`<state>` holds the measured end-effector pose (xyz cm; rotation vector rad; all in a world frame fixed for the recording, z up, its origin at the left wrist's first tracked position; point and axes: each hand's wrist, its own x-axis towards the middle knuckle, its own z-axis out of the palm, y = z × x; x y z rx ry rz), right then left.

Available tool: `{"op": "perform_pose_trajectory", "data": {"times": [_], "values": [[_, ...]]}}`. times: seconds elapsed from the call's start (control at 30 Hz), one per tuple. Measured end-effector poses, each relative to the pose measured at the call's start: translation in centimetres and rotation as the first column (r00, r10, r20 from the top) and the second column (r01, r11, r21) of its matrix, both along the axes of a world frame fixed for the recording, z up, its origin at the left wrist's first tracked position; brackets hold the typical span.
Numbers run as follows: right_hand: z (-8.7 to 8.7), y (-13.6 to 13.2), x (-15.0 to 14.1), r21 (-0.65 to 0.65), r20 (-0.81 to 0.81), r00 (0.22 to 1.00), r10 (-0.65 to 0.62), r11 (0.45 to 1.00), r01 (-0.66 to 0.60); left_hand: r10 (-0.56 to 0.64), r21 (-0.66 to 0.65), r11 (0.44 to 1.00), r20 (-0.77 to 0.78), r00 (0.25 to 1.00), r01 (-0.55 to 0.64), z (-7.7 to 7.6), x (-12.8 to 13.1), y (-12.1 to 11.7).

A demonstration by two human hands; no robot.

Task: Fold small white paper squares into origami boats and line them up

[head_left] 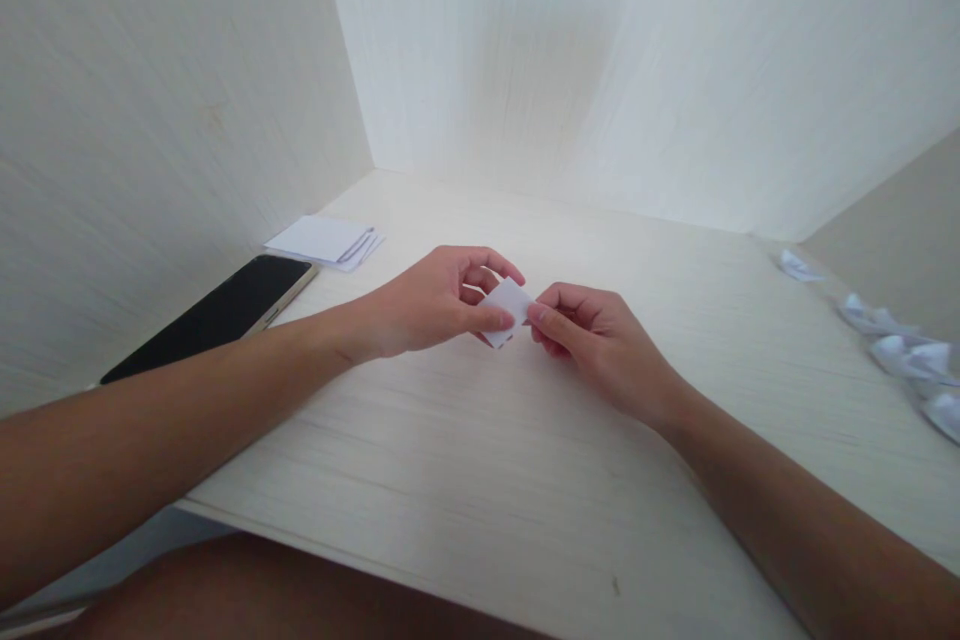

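At the centre of the frame you hold a small folded piece of white paper (512,299) between both hands. Your left hand (431,305) pinches it with the thumb on top, and your right hand (596,340) grips its right corner between thumb and fingers. On the worktop (465,480), a phone (217,315) lies at your frame's left, just beside a stack of white sheets (313,238); folded paper pieces (912,357) line the right edge, slightly blurred.
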<state>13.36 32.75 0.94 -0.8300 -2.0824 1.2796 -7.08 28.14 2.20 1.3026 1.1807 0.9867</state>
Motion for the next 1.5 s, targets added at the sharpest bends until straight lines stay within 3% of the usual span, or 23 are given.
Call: {"op": "perform_pose_trajectory", "data": {"times": [0.13,0.23,0.57,0.67,0.8,1.07,1.33,1.5], "values": [[0.0,0.2,0.1,0.143,0.099,0.995,0.009,0.989,-0.023,-0.114,-0.006,0.993,-0.102,0.988,0.114,0.1,-0.5,0.2],[-0.1,0.2,0.1,0.176,0.152,0.988,0.029,0.983,-0.056,-0.156,0.024,0.986,-0.192,0.969,0.164,0.1,-0.7,0.3],[0.3,-0.5,0.1,0.360,0.216,0.976,0.032,0.926,-0.110,-0.129,0.149,0.970,-0.362,0.923,0.194,0.1,-0.2,-0.3],[0.0,-0.8,-0.1,0.404,0.227,0.973,0.045,0.905,-0.136,-0.109,0.208,0.950,-0.474,0.874,0.231,0.3,-0.1,-0.6],[-0.4,-1.1,-0.3,0.364,0.208,0.976,0.062,0.922,-0.136,-0.097,0.197,0.949,-0.562,0.822,0.247,0.5,-0.1,-0.7],[-1.0,-1.2,-0.6,0.283,0.169,0.984,0.062,0.953,-0.109,-0.232,-0.004,0.967,-0.409,0.882,0.253,0.5,-0.2,-0.4],[-1.1,-1.0,-0.2,0.235,0.162,0.987,0.017,0.970,-0.055,-0.197,0.068,0.963,-0.483,0.853,0.261,0.3,-0.6,0.0],[-1.0,-0.4,0.0,0.241,0.160,0.986,-0.038,0.970,-0.001,-0.238,-0.022,0.970,-0.324,0.916,0.244,0.0,-1.0,0.1]]}}
